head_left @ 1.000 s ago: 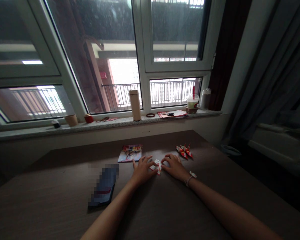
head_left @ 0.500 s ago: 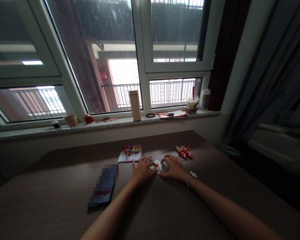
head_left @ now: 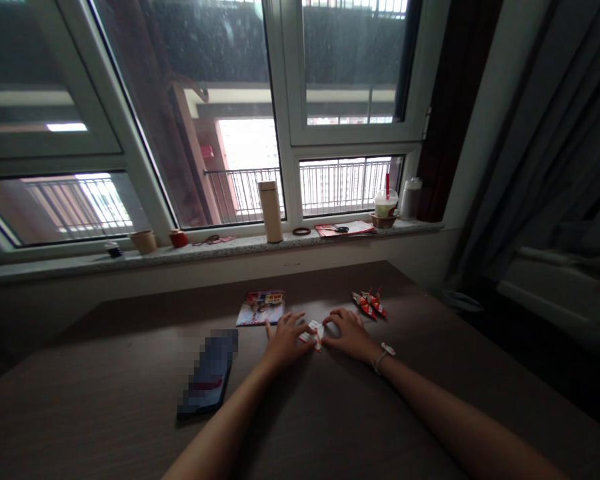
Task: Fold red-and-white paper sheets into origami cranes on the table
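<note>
A small folded piece of red-and-white paper (head_left: 314, 333) lies on the dark wooden table (head_left: 330, 413) between my two hands. My left hand (head_left: 284, 340) rests at its left side, fingertips bent onto the paper's edge. My right hand (head_left: 349, 333) presses on its right side with curled fingers; a bracelet circles that wrist. Both hands pinch the paper against the table top.
Folded red-and-white paper cranes (head_left: 369, 303) sit just right of my hands. A colourful paper pack (head_left: 261, 307) lies behind, a dark phone (head_left: 209, 375) to the left. The windowsill (head_left: 230, 247) holds a tall tumbler (head_left: 271, 211), cups, scissors and a drink.
My right hand's fingers have drawn closer onto the paper. Otherwise both hands and the paper stay in place.
</note>
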`<state>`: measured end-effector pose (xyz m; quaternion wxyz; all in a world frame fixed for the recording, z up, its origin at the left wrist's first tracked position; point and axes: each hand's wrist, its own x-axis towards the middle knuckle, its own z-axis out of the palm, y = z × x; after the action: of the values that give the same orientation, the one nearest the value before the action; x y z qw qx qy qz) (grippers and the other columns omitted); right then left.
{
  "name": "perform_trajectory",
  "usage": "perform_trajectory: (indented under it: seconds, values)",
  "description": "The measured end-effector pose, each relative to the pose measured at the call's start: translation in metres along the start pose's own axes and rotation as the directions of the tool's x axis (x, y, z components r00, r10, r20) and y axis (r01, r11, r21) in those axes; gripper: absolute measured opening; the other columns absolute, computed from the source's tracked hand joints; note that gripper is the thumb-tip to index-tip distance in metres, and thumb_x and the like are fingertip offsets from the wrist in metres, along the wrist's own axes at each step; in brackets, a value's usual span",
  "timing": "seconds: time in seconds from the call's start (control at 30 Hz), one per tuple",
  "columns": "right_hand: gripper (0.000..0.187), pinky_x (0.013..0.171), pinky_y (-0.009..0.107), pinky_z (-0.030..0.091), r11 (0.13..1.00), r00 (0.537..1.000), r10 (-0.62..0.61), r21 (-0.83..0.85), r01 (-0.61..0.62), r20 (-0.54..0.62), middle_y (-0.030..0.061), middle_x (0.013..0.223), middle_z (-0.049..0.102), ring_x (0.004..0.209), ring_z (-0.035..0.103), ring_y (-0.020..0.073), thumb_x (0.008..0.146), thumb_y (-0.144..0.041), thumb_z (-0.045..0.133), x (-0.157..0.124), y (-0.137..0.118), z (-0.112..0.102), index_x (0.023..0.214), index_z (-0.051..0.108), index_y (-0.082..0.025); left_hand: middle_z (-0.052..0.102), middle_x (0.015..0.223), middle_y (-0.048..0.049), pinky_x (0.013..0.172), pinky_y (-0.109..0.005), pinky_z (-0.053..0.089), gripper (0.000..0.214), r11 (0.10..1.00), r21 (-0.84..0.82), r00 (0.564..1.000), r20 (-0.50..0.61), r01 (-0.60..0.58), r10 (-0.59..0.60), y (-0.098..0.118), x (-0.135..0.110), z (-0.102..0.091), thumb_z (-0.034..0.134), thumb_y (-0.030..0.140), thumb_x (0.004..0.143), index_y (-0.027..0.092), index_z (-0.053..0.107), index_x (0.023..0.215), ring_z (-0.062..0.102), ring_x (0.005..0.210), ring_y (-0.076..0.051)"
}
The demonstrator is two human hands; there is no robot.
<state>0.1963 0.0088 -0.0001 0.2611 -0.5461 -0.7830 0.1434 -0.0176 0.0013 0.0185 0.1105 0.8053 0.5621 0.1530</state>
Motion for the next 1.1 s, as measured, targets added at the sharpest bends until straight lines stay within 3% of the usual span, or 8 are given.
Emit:
perform_trajectory:
  seconds: [0.4, 0.73, 1.1]
  values:
    - [0.026, 0.097, 0.040, 0.034, 0.995, 0.994, -0.011, -0.103, 0.000, -0.106, 0.0043, 0.110, 0.063, 0.111, 0.054, 0.0243, 0.079, -0.042, 0.070, 0.003, -0.009, 0.000, 0.097, 0.068, -0.024, 0.043, 0.152, 0.0007, 0.107, -0.077, -0.004, 0.028, 1.000, -0.006, 1.000, 0.012, 0.006, -0.006, 0.000, 0.000, 0.000, 0.065, 0.052, 0.082, 0.040, 0.071, 0.107, 0.026, 0.143, -0.038]
    - [0.015, 0.089, 0.037, 0.034, 0.979, 0.987, 0.064, -0.183, -0.090, -0.145, 0.0049, 0.106, 0.063, 0.107, 0.054, 0.0241, 0.085, -0.037, 0.063, 0.013, -0.015, 0.002, 0.090, 0.069, -0.025, 0.042, 0.153, 0.0014, 0.108, -0.077, 0.000, 0.029, 1.000, 0.002, 1.000, 0.028, 0.011, -0.011, 0.000, 0.001, -0.001, 0.064, 0.053, 0.083, 0.042, 0.071, 0.109, 0.025, 0.144, -0.038]
    - [0.015, 0.092, 0.038, 0.033, 0.983, 0.986, 0.058, -0.164, -0.084, -0.156, 0.0043, 0.108, 0.062, 0.109, 0.052, 0.0241, 0.089, -0.036, 0.059, 0.014, -0.011, 0.004, 0.092, 0.068, -0.025, 0.042, 0.152, 0.0012, 0.110, -0.074, 0.000, 0.030, 1.000, -0.005, 1.000, 0.019, 0.000, 0.000, 0.000, 0.000, -0.001, 0.063, 0.054, 0.083, 0.041, 0.071, 0.109, 0.024, 0.144, -0.037]
